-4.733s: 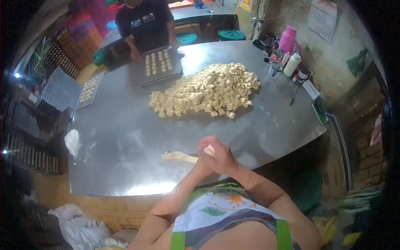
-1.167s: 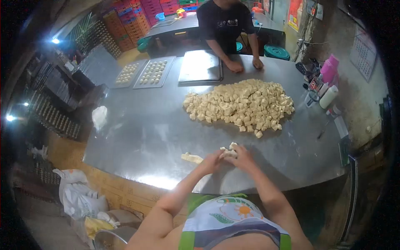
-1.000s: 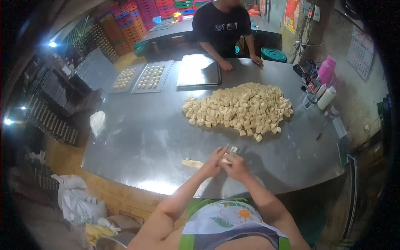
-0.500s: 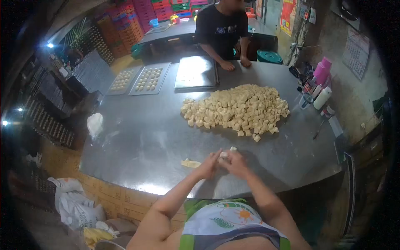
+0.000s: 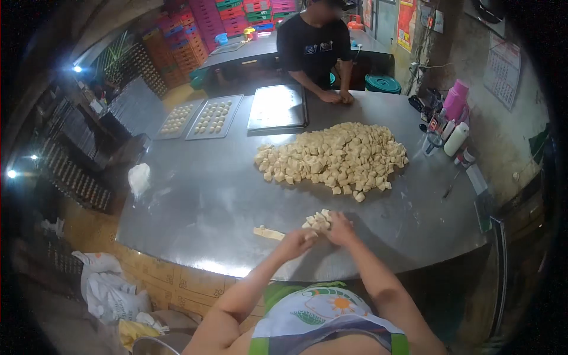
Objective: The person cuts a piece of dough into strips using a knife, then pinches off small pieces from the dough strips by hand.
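My left hand [image 5: 297, 244] is closed round a bit of dough [image 5: 310, 235] over the near part of the steel table [image 5: 201, 225]. Just to its right, my right hand [image 5: 341, 229] has its fingers apart and rests against a small cluster of cut dough pieces [image 5: 318, 220]. A flat dough strip [image 5: 269, 233] lies left of my left hand. Beyond the hands is a large heap of dough pieces [image 5: 337, 155].
Across the table a person [image 5: 313, 44] stands beside an empty-looking metal tray [image 5: 277, 107]. Two trays of dough balls [image 5: 214, 118] lie to its left. White flour [image 5: 139, 178] is at the left edge; bottles [image 5: 457, 139] and a pink flask [image 5: 454, 102] stand at the right.
My hands have moved apart, and several dough pieces now show between them. Across the table, the person's hands have come together. Compared with the oldest frame, the tray there no longer holds dough balls.
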### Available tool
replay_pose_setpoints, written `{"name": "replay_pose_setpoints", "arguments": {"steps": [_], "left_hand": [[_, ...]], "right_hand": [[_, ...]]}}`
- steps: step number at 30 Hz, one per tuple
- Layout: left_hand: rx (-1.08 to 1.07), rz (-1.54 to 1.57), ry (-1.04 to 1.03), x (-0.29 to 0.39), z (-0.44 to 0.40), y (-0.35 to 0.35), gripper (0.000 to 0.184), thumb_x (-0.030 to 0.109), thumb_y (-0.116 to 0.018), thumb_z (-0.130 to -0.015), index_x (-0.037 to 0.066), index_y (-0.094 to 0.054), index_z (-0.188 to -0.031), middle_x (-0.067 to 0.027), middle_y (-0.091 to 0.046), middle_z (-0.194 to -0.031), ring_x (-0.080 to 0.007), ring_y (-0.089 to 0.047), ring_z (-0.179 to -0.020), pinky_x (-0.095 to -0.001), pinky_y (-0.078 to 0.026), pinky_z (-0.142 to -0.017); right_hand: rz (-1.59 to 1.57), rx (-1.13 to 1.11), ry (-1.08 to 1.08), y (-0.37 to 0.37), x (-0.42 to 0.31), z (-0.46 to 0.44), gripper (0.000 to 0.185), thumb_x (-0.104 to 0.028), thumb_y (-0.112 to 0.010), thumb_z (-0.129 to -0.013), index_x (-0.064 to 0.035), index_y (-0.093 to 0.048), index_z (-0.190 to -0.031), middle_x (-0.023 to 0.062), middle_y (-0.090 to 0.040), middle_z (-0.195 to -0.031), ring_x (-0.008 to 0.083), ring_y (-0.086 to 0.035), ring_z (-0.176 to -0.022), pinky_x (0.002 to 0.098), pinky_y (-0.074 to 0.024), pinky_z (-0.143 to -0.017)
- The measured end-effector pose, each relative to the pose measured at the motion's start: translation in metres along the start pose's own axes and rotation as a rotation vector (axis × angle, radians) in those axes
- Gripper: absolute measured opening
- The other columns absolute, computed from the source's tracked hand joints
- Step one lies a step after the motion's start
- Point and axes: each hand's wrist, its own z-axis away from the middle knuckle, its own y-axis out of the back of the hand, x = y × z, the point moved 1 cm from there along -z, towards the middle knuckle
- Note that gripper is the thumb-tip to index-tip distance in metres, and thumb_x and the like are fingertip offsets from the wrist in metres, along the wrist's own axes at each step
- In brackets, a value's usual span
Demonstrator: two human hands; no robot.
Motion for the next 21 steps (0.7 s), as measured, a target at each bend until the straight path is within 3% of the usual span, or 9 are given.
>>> {"name": "replay_pose_setpoints", "arguments": {"steps": [3,7,9,12,13,15,17,19,21], "left_hand": [[0.152,-0.199,-0.078,-0.073,-0.003,-0.009,0.034,0.003,-0.060,-0.087,0.004,-0.062,-0.121,-0.0186,-0.066,-0.110,-0.0302,-0.064,-0.104,-0.0370,-0.050,-0.089],[0.359,-0.012,-0.325,-0.025,-0.011,0.001,0.041,0.000,-0.060,-0.083,0.000,-0.061,-0.124,-0.0216,-0.062,-0.119,-0.0289,-0.059,-0.114,-0.0353,-0.049,-0.094],[0.138,0.229,0.014,-0.053,-0.019,0.009,0.037,0.001,-0.061,-0.081,0.000,-0.064,-0.118,-0.0191,-0.067,-0.112,-0.0308,-0.063,-0.106,-0.0374,-0.050,-0.089],[0.069,0.043,0.155,-0.057,-0.017,-0.014,0.027,0.005,-0.060,-0.085,0.001,-0.065,-0.111,-0.0196,-0.069,-0.105,-0.0288,-0.067,-0.094,-0.0388,-0.051,-0.081],[0.028,-0.279,0.041,-0.034,-0.014,-0.011,0.021,0.012,-0.060,-0.089,-0.001,-0.065,-0.105,-0.0195,-0.069,-0.093,-0.0275,-0.067,-0.081,-0.0395,-0.051,-0.074],[-0.038,-0.174,-0.060,0.020,0.002,0.006,0.021,0.011,-0.058,-0.088,0.000,-0.066,-0.104,-0.0194,-0.069,-0.091,-0.0326,-0.067,-0.085,-0.0415,-0.051,-0.077],[-0.116,-0.065,-0.160,0.027,0.002,0.017,0.022,0.011,-0.056,-0.087,0.002,-0.067,-0.103,-0.0194,-0.068,-0.090,-0.0378,-0.066,-0.089,-0.0434,-0.051,-0.081],[-0.130,0.083,-0.066,0.005,-0.004,0.023,0.043,0.004,-0.059,-0.081,0.002,-0.059,-0.124,-0.0226,-0.064,-0.103,-0.0393,-0.063,-0.093,-0.0418,-0.051,-0.080],[-0.064,-0.020,-0.028,-0.053,-0.007,0.015,0.053,0.001,-0.061,-0.080,0.004,-0.053,-0.132,-0.0243,-0.058,-0.118,-0.0405,-0.060,-0.102,-0.0419,-0.049,-0.086]], "right_hand": [[-0.243,-0.037,0.201,-0.015,-0.016,0.006,0.042,-0.036,-0.072,-0.082,-0.0044,-0.066,-0.109,0.0180,-0.067,-0.086,0.0363,-0.066,-0.087,0.0434,-0.0514,-0.078],[-0.486,-0.384,0.155,0.000,-0.056,0.007,0.045,-0.038,-0.072,-0.082,-0.0041,-0.065,-0.111,0.0184,-0.066,-0.092,0.0363,-0.064,-0.093,0.0437,-0.0496,-0.077],[-0.661,-0.181,-0.006,0.018,-0.079,-0.005,0.033,-0.035,-0.068,-0.085,-0.0035,-0.065,-0.094,0.0195,-0.065,-0.089,0.0399,-0.063,-0.089,0.0453,-0.0485,-0.072],[-0.389,-0.020,-0.048,-0.008,-0.057,0.002,0.033,-0.037,-0.067,-0.086,-0.0044,-0.063,-0.086,0.0194,-0.065,-0.088,0.0402,-0.062,-0.086,0.0455,-0.0489,-0.072],[-0.386,-0.015,-0.054,-0.010,-0.051,0.000,0.033,-0.037,-0.067,-0.086,-0.0044,-0.063,-0.086,0.0194,-0.065,-0.088,0.0402,-0.062,-0.086,0.0455,-0.0489,-0.072],[-0.092,-0.251,-0.234,-0.009,-0.032,-0.004,0.040,-0.041,-0.069,-0.083,-0.0040,-0.060,-0.096,0.0189,-0.066,-0.096,0.0401,-0.062,-0.089,0.0466,-0.0489,-0.076],[-0.039,-0.264,-0.281,-0.001,-0.017,0.000,0.044,-0.040,-0.071,-0.082,-0.0038,-0.059,-0.103,0.0185,-0.066,-0.100,0.0386,-0.062,-0.093,0.0470,-0.0488,-0.078],[0.016,-0.293,-0.307,-0.007,-0.011,0.004,0.049,-0.040,-0.073,-0.080,-0.0036,-0.058,-0.110,0.0180,-0.066,-0.104,0.0370,-0.063,-0.096,0.0475,-0.0487,-0.081],[-0.224,-0.164,-0.016,-0.025,-0.014,0.013,0.052,-0.036,-0.075,-0.079,-0.0039,-0.058,-0.117,0.0167,-0.066,-0.107,0.0329,-0.063,-0.101,0.0466,-0.0488,-0.083]]}}
